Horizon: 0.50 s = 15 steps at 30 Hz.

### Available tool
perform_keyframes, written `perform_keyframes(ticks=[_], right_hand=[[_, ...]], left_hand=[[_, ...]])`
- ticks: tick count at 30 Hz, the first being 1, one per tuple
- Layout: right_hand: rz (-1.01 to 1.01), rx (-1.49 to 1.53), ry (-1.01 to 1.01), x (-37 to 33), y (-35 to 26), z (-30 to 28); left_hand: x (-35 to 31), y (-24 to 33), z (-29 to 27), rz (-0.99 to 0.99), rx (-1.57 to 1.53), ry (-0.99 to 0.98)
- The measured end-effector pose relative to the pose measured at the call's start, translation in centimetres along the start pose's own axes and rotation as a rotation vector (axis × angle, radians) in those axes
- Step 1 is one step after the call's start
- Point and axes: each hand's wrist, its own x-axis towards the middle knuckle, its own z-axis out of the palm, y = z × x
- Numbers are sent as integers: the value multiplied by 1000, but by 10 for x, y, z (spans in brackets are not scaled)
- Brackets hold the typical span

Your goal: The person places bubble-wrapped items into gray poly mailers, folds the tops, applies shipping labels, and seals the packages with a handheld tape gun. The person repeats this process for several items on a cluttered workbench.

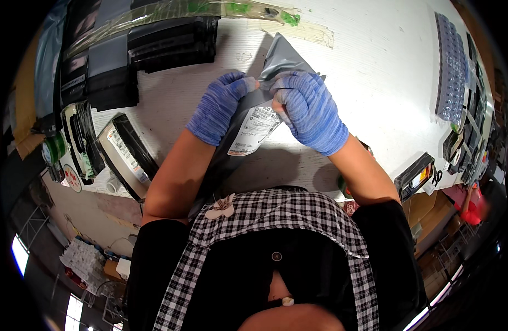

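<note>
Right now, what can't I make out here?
- Head view, gray bag: any contents, hidden by its own plastic.
- Head view, label: fine print, too small.
- Head view, right hand: some fingertips, hidden by its curled grip.
- Head view, person in red: blurred near the right edge.

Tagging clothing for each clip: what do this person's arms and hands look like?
The left hand and right hand wear matching blue knit gloves with paler streaks, leaving some fingertips uncovered. The forearms are bare, with no cables visible; the short sleeves are plain black.
</note>
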Motion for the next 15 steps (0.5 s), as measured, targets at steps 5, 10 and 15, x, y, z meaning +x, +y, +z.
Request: perform_keyframes(ticks=[5,10,15], right_hand=[[-20,13,-203,-2,-6,-16],[91,116,99,0,-14,-22],[501,268,205,-23,15,-21]], left_hand=[[0,-5,3,4,-29,23],[6,-13,-6,186,184,55],[-28,17,26,719,828,397]])
